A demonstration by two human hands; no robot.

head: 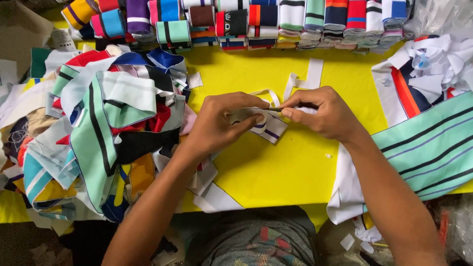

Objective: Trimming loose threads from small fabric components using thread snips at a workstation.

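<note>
Fingers of left hand [224, 123] & right hand [320, 116] pinch white striped fabric piece [270, 129], wrists angled inward over yellow table [276, 167].

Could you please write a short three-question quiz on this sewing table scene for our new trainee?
1. True or false: both hands grip the same small white fabric piece with dark stripes.
2. Which lies at the person's right? A. a wide mint-green striped fabric panel B. a red plastic bucket C. a wooden ruler
3. Fill in: the row of folded striped knit collars lines the ____ edge of the yellow table.

Key
1. True: the left hand and right hand pinch it together.
2. A
3. far
</note>
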